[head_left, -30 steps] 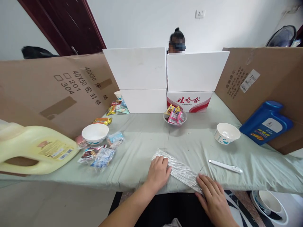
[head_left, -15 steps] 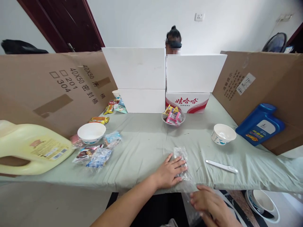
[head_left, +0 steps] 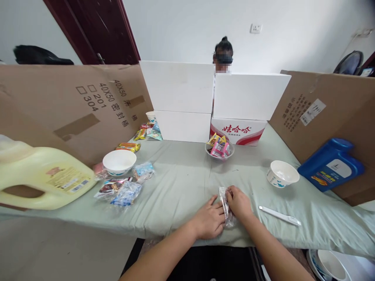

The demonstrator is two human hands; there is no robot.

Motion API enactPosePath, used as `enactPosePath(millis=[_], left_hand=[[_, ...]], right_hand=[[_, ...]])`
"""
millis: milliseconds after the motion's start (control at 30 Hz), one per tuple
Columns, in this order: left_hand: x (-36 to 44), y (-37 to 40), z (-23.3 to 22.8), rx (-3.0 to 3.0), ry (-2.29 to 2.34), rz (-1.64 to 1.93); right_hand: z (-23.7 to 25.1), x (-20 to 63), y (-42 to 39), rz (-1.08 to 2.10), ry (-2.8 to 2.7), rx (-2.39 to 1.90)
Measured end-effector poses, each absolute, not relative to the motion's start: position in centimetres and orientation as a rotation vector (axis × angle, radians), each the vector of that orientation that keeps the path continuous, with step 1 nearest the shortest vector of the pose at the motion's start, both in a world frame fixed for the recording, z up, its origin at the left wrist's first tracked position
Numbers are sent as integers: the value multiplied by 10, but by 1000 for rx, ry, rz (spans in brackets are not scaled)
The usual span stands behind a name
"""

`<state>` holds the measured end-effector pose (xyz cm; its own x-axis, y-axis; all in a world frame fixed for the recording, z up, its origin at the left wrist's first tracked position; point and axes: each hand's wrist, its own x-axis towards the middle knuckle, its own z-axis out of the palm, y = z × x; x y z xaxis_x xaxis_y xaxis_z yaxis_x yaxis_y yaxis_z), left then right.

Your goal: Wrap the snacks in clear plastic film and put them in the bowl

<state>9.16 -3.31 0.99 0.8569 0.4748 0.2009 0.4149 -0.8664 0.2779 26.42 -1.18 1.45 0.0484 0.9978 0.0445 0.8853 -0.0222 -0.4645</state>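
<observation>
Head view: apparent folding step, left hand (head_left: 209, 221) spread against plastic (head_left: 223, 198), right hand (head_left: 239, 203) pinching it; creasing seems needed next.

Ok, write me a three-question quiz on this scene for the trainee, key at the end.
1. True or false: the left hand and right hand both touch the clear plastic.
2. Which is nearest the right hand? (a) yellow jug (b) blue bottle (c) white tool
3. Fill in: the pink and yellow packets sit in a clear ____ in front of the red-and-white box.

Key: 1 true; 2 c; 3 bowl.
</observation>
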Motion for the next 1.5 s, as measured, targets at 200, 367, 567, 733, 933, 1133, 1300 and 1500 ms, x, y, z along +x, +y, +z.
enactPosePath(millis=[200,367,567,733,933,1133,1300,1500], left_hand=[[85,-36,9,2626,672,679],[89,-25,16,2441,878,1099],[113,5,10,2615,953,734],[114,7,1,2644,969,690],[113,4,3,2740,976,545],[114,3,6,2783,982,440],[114,2,5,2764,1010,434],[111,3,5,2712,960,386]], right_hand=[[19,265,-9,427,-1899,-2060],[16,260,-8,456,-1877,-2063],[19,275,-6,678,-1822,-1983],[13,298,-40,991,-1764,-1855],[11,308,-90,685,-1913,-1703],[9,289,-107,-166,-2398,-1372],[-23,279,-140,-429,-2453,-1405],[-13,294,-138,-318,-2416,-1333]])
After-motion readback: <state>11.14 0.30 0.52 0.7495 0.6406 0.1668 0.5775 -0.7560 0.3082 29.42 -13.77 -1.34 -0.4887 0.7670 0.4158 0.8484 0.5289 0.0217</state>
